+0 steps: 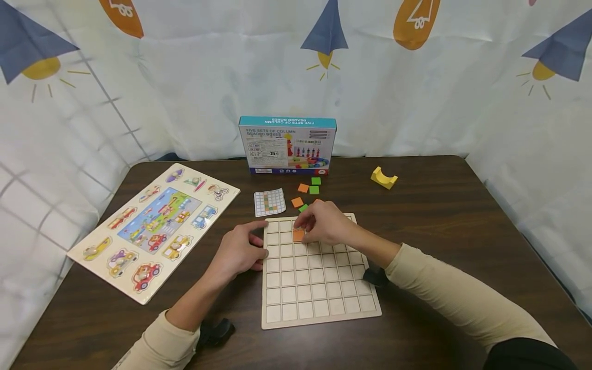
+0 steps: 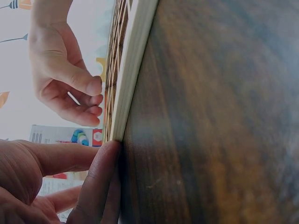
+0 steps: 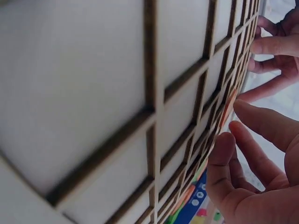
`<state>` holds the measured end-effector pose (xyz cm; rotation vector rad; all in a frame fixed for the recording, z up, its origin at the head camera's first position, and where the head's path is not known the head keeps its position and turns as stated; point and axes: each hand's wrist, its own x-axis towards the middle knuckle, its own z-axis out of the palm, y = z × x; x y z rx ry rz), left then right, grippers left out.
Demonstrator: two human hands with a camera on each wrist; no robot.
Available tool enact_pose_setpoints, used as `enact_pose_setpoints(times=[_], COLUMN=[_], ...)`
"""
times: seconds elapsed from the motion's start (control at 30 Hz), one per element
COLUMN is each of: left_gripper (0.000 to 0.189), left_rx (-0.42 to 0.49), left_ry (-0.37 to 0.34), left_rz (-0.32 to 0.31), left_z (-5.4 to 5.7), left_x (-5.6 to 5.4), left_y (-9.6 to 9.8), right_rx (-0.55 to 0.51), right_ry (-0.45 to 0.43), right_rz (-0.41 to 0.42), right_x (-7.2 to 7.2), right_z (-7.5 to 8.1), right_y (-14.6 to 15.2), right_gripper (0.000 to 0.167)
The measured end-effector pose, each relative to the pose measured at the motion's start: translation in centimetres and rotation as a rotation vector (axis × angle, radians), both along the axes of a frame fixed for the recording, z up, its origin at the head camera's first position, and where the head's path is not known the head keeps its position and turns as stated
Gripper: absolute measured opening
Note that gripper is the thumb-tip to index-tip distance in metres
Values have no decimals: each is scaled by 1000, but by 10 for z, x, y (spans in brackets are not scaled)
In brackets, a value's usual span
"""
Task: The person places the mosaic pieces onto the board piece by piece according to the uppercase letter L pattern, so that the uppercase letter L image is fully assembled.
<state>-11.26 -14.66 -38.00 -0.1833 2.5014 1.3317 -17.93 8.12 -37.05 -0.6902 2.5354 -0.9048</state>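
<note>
A pale wooden grid board (image 1: pixel 296 311) lies flat on the table. Fingers of my left hand (image 1: pixel 238 252) rest against the board's left edge near its far corner; the left wrist view shows fingertips (image 2: pixel 110 151) touching that edge. Over the board's far rows is my right hand (image 1: pixel 327 223), its thumb and fingers loosely bent around an orange square tile (image 1: pixel 298 235). That tile sits in a top-left cell and shows as a thin orange strip (image 3: pixel 227 109) in the right wrist view. Several orange and green tiles (image 1: pixel 314 190) lie beyond the board, one partly hidden by the right hand.
A small patterned grid card (image 1: pixel 270 202) lies beyond the board's far left corner. Behind it stands a toy box (image 1: pixel 288 145) at the table's back edge. A picture puzzle board (image 1: pixel 154 231) lies at left, and a yellow curved block (image 1: pixel 384 178) at back right.
</note>
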Motion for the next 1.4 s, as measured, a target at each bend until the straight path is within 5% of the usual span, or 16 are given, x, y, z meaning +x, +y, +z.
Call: enact_pose_setpoints(times=[0.73, 1.4], left_gripper=[72, 69], left_rx=[18, 29], left_ry=[-14, 7], left_rz=[10, 19], left_z=[0, -1], left_x=[1, 2], left_y=[-1, 0], right_rx=[-20, 19], right_ry=[7, 42], right_rz=[-82, -239], right_x=[-21, -80], right_z=[12, 7], right_y=[23, 34], right_gripper=[27, 27])
